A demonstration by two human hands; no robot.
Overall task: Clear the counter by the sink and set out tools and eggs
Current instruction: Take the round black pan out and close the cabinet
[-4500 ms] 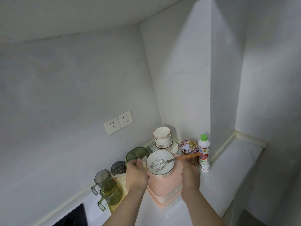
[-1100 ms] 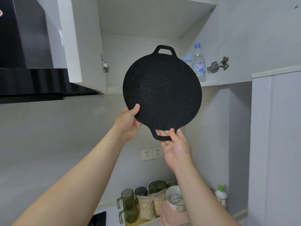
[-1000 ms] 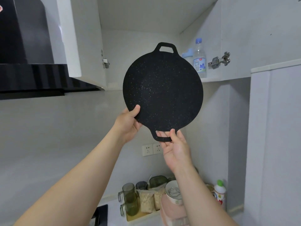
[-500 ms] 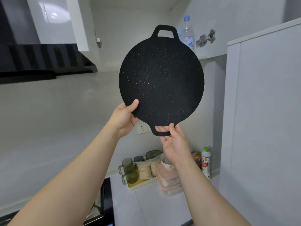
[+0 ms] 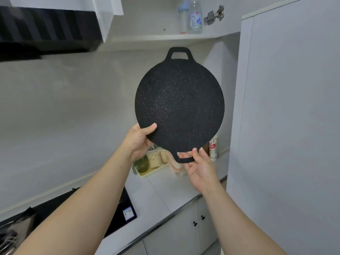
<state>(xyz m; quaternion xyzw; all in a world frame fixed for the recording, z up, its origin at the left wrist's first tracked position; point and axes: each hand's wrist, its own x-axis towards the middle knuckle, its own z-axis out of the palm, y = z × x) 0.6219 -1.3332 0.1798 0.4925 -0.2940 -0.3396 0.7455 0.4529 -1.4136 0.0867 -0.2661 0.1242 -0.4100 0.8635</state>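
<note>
Black griddle [image 5: 179, 107] upright; left hand [image 5: 138, 144] pinches its rim, right hand [image 5: 200, 172] curls fingers [image 5: 184, 155] round its handle [image 5: 184, 160].

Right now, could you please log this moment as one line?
left hand: grips griddle pan rim | right hand: holds lower handle | griddle pan: upright above counter

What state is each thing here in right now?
Pan: held up off the counter, face toward the camera.
Left hand: grips the pan's rim.
Right hand: pinches the pan's lower handle.
Upper cupboard: open.
Water bottle: upright on its shelf.
Lower cupboard doors: shut.
</note>
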